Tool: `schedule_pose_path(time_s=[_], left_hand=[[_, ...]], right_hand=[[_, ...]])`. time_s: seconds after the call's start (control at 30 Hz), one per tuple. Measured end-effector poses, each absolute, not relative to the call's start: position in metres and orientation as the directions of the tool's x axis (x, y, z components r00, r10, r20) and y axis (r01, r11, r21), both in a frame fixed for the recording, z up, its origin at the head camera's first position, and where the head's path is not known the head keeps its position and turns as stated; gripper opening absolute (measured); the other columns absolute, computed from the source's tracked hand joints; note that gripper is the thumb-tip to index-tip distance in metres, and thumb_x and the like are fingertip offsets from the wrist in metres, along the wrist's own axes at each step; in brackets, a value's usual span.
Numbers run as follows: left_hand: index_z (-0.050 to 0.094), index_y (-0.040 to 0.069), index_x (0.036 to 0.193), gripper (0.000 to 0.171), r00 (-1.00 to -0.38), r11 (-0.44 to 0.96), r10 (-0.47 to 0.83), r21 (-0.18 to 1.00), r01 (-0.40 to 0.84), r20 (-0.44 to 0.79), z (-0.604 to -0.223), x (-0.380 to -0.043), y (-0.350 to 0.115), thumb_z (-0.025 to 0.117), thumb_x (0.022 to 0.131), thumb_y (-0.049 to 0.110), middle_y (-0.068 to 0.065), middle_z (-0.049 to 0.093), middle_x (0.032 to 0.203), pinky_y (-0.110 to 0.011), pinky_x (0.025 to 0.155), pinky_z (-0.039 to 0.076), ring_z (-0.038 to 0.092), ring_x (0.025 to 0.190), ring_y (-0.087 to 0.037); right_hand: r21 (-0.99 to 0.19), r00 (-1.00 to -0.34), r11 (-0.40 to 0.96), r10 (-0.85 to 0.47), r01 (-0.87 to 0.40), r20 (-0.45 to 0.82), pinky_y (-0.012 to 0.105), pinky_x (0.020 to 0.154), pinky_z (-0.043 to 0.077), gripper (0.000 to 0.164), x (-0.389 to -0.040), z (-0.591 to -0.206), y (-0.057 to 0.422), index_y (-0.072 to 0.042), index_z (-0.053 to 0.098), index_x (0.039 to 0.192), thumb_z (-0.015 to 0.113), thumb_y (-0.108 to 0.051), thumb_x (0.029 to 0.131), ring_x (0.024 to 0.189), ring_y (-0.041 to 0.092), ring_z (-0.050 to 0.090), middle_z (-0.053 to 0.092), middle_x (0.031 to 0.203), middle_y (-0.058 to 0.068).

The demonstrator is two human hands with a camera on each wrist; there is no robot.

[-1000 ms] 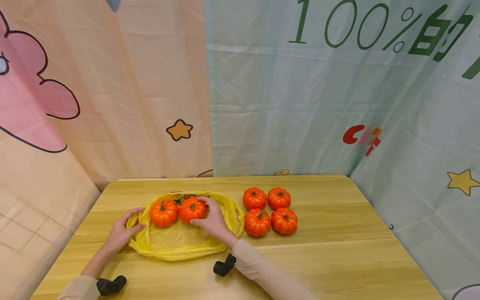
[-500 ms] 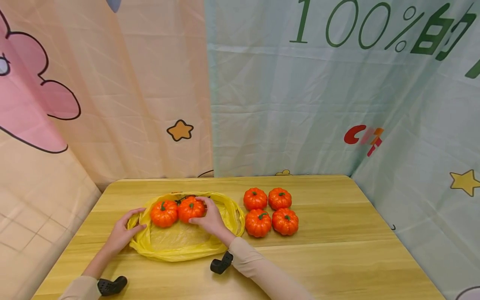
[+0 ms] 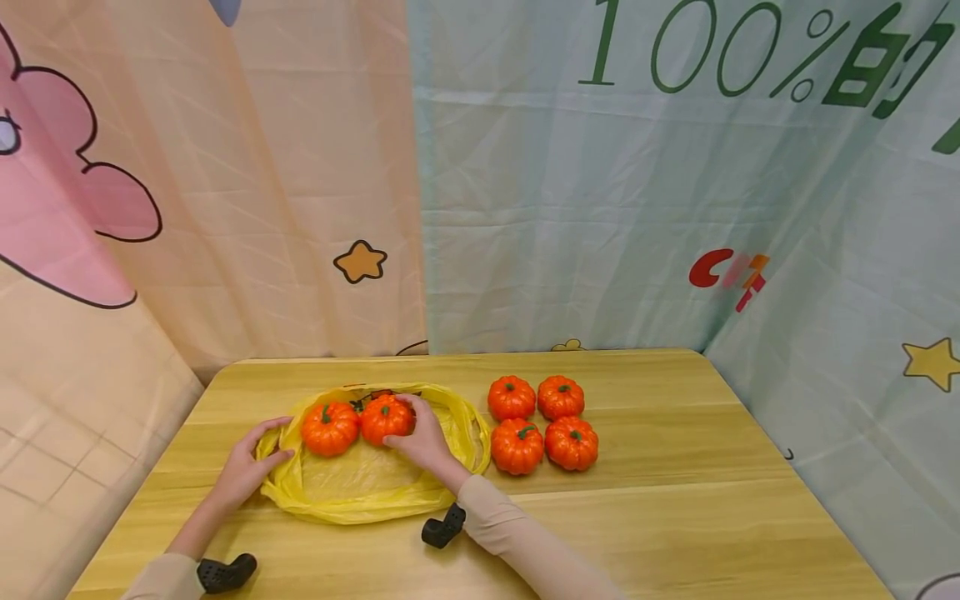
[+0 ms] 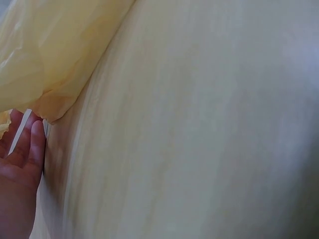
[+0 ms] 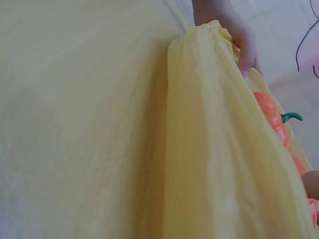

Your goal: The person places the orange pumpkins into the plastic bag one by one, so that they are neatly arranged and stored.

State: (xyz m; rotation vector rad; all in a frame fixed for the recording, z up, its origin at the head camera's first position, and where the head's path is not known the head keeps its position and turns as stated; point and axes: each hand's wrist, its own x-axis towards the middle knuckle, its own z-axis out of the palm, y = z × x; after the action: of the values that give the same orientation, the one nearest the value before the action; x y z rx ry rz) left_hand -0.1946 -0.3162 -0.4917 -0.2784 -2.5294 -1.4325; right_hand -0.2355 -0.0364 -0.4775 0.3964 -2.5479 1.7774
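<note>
A yellow plastic bag (image 3: 360,504) lies spread with its mouth up on the left half of the table. Two small orange pumpkins are inside it, side by side. My left hand (image 3: 243,462) holds the bag's left rim, its thumb and fingers at the edge near the left pumpkin (image 3: 330,428). My right hand (image 3: 426,437) reaches over the bag and grips the right pumpkin (image 3: 386,420) from its right side. In the left wrist view, part of my left hand (image 4: 22,164) shows below the bag (image 4: 55,59). The right wrist view shows mostly the bag's outer side (image 5: 214,134).
Several more orange pumpkins stand in a tight group right of the bag, one of them the near-right pumpkin (image 3: 572,443). They rest on a wooden table (image 3: 675,517). Printed curtains (image 3: 555,208) hang behind and at both sides. A black wrist mount (image 3: 444,527) sits on the right wrist.
My right hand and the pumpkin it grips shift slightly left, then slightly back right. My left hand stays at the bag's rim.
</note>
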Motion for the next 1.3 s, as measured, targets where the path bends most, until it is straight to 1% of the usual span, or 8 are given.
schedule_pose_path(time_s=[0.1, 0.27, 0.47, 0.6, 0.7, 0.87, 1.13, 1.3], left_hand=[[0.049, -0.003, 0.133, 0.047, -0.964, 0.518, 0.046, 0.819, 0.247, 0.262, -0.491, -0.194, -0.316, 0.064, 0.091, 0.014, 0.027, 0.043, 0.122, 0.006, 0.088, 0.02, 0.023, 0.109, 0.027], [0.048, 0.0, 0.135, 0.049, -0.974, 0.546, 0.029, 0.813, 0.202, 0.223, -0.49, -0.192, -0.316, 0.064, 0.092, 0.017, 0.002, 0.048, 0.13, 0.005, 0.087, 0.019, 0.022, 0.109, 0.026], [0.046, 0.0, 0.136, 0.051, -0.98, 0.554, 0.016, 0.814, 0.172, 0.196, -0.49, -0.189, -0.315, 0.064, 0.092, 0.018, -0.012, 0.046, 0.133, 0.005, 0.086, 0.019, 0.023, 0.112, 0.022], [0.046, -0.001, 0.135, 0.05, -0.98, 0.55, 0.019, 0.816, 0.175, 0.198, -0.49, -0.187, -0.315, 0.063, 0.092, 0.018, -0.021, 0.043, 0.135, 0.005, 0.086, 0.019, 0.021, 0.11, 0.025], [0.047, -0.001, 0.135, 0.05, -0.977, 0.547, 0.023, 0.815, 0.19, 0.212, -0.49, -0.188, -0.315, 0.063, 0.092, 0.018, -0.011, 0.047, 0.133, 0.006, 0.086, 0.019, 0.02, 0.108, 0.027], [0.048, -0.002, 0.134, 0.049, -0.972, 0.531, 0.027, 0.821, 0.211, 0.233, -0.491, -0.188, -0.316, 0.064, 0.092, 0.016, 0.02, 0.044, 0.125, 0.005, 0.086, 0.019, 0.021, 0.108, 0.028], [0.048, -0.002, 0.133, 0.048, -0.965, 0.512, 0.041, 0.824, 0.243, 0.26, -0.49, -0.194, -0.313, 0.064, 0.092, 0.016, 0.034, 0.039, 0.119, 0.005, 0.087, 0.021, 0.024, 0.109, 0.027], [0.049, -0.004, 0.132, 0.047, -0.956, 0.512, 0.044, 0.816, 0.27, 0.288, -0.491, -0.193, -0.314, 0.064, 0.091, 0.013, 0.038, 0.038, 0.116, 0.005, 0.087, 0.022, 0.026, 0.108, 0.028]], right_hand=[[-0.915, -0.965, 0.338, -0.214, -0.22, 0.152, 0.045, 0.101, 0.044, 0.062, -0.235, -0.478, -0.036, -0.01, 0.051, 0.133, 0.077, -0.004, 0.077, 0.122, 0.03, 0.051, 0.052, 0.132, 0.013], [-0.902, -0.961, 0.361, -0.226, -0.235, 0.159, 0.044, 0.101, 0.045, 0.063, -0.233, -0.477, -0.034, -0.009, 0.05, 0.133, 0.078, -0.004, 0.077, 0.122, 0.03, 0.051, 0.053, 0.131, 0.013], [-0.892, -0.954, 0.369, -0.235, -0.263, 0.184, 0.045, 0.098, 0.046, 0.062, -0.227, -0.472, -0.03, -0.008, 0.053, 0.131, 0.078, -0.001, 0.075, 0.121, 0.032, 0.051, 0.053, 0.132, 0.014], [-0.887, -0.951, 0.375, -0.247, -0.27, 0.185, 0.046, 0.099, 0.045, 0.06, -0.224, -0.467, -0.026, -0.009, 0.054, 0.13, 0.077, -0.001, 0.075, 0.122, 0.034, 0.05, 0.053, 0.133, 0.014], [-0.89, -0.952, 0.372, -0.25, -0.262, 0.176, 0.047, 0.101, 0.043, 0.06, -0.223, -0.462, -0.021, -0.009, 0.053, 0.131, 0.076, -0.001, 0.077, 0.123, 0.034, 0.048, 0.053, 0.134, 0.013], [-0.881, -0.946, 0.378, -0.257, -0.285, 0.195, 0.049, 0.101, 0.042, 0.059, -0.221, -0.455, -0.014, -0.009, 0.053, 0.133, 0.075, -0.003, 0.079, 0.124, 0.036, 0.048, 0.052, 0.136, 0.014], [-0.847, -0.923, 0.382, -0.253, -0.37, 0.289, 0.051, 0.102, 0.041, 0.058, -0.218, -0.439, 0.006, -0.005, 0.052, 0.134, 0.074, -0.003, 0.08, 0.122, 0.039, 0.048, 0.051, 0.134, 0.019], [-0.827, -0.897, 0.356, -0.251, -0.434, 0.363, 0.053, 0.1, 0.042, 0.058, -0.216, -0.43, 0.019, -0.005, 0.052, 0.134, 0.074, -0.002, 0.08, 0.119, 0.037, 0.05, 0.053, 0.132, 0.019]])
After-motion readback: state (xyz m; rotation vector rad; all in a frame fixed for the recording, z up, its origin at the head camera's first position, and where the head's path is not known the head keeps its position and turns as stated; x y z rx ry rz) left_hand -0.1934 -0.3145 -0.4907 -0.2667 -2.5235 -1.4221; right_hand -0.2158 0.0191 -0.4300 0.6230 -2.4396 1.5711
